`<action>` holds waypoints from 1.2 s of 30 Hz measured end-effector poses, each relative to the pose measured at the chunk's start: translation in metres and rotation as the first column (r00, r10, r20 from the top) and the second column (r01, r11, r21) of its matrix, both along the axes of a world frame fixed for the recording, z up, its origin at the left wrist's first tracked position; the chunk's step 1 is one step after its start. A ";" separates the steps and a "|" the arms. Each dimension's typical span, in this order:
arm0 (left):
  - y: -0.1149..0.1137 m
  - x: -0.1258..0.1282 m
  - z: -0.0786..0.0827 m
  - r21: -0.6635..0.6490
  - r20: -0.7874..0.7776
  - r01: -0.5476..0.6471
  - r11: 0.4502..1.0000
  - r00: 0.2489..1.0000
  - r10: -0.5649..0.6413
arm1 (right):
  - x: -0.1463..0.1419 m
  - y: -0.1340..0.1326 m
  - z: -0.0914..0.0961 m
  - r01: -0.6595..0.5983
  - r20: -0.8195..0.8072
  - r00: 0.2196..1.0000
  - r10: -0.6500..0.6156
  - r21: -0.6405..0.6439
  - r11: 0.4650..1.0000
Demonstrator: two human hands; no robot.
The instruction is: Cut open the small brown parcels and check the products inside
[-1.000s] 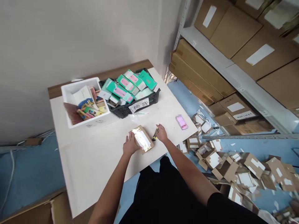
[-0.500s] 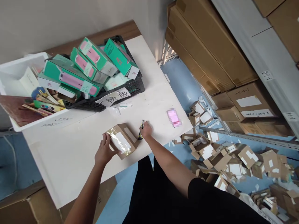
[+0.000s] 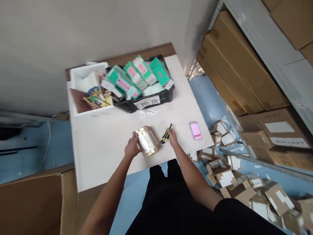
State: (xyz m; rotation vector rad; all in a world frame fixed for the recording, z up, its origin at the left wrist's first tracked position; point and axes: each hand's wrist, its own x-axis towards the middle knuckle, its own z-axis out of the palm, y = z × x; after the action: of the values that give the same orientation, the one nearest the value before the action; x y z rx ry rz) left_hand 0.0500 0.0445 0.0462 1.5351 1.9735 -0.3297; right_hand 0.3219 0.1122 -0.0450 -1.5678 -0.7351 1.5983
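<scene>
A small brown cardboard box [image 3: 153, 139] with a white label and shiny tape lies on the white table. My left hand [image 3: 132, 147] grips its left side, fingers at the far corner and thumb along the near edge. In my right hand [image 3: 172, 137], just right of the box, is a black and yellow utility knife [image 3: 165, 135]. The knife is held slightly tilted and apart from the box; whether its blade is out I cannot tell.
Behind the box stand a black crate [image 3: 168, 95] of green and pink boxes and a white foam box [image 3: 77, 112] of odds and ends. A blurred pink item [image 3: 195, 130] lies at the right. Opened cartons [image 3: 226, 179] litter the floor beside a loaded shelf.
My right hand has lifted the utility knife from the tabletop. My left hand stays on the cardboard box. The whole view has shifted, with the table looking farther off.
</scene>
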 end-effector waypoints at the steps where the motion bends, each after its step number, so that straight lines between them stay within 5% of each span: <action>1: 0.000 0.002 0.000 -0.009 0.012 -0.016 1.000 1.000 0.016 | -0.003 0.001 0.011 -0.007 -0.057 0.998 0.007 0.002 1.000; 4: -0.001 0.004 -0.004 -0.026 0.045 -0.057 0.998 0.997 0.058 | -0.021 0.002 0.042 -0.280 -0.119 0.953 0.280 0.015 0.960; 8: -0.004 0.006 -0.013 -0.008 0.109 -0.098 0.995 0.989 0.098 | -0.069 -0.004 0.071 -0.662 0.218 0.728 0.650 -0.022 0.749; 12: -0.006 0.008 -0.019 0.030 0.160 -0.092 0.995 0.983 0.086 | -0.120 -0.009 0.087 -0.780 0.681 0.410 0.607 -0.084 0.621; 17: -0.008 0.006 -0.026 0.047 0.210 -0.073 0.996 0.976 0.061 | -0.151 -0.014 0.089 -0.781 0.813 0.142 0.565 -0.259 0.568; 26: -0.009 -0.003 -0.032 0.042 0.318 -0.088 0.995 0.946 0.070 | -0.155 -0.023 0.096 -0.742 0.828 -0.033 0.560 -0.396 0.541; 36: -0.013 -0.006 -0.027 0.093 0.250 -0.061 0.994 0.967 0.036 | -0.149 -0.032 0.113 -0.731 0.785 -0.071 0.615 -0.461 0.503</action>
State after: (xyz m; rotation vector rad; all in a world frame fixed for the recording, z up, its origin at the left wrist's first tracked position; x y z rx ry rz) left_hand 0.0444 0.0320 0.0191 1.5060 1.8491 -0.0154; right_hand 0.1725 0.0807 0.0684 -2.0964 -2.6211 0.9522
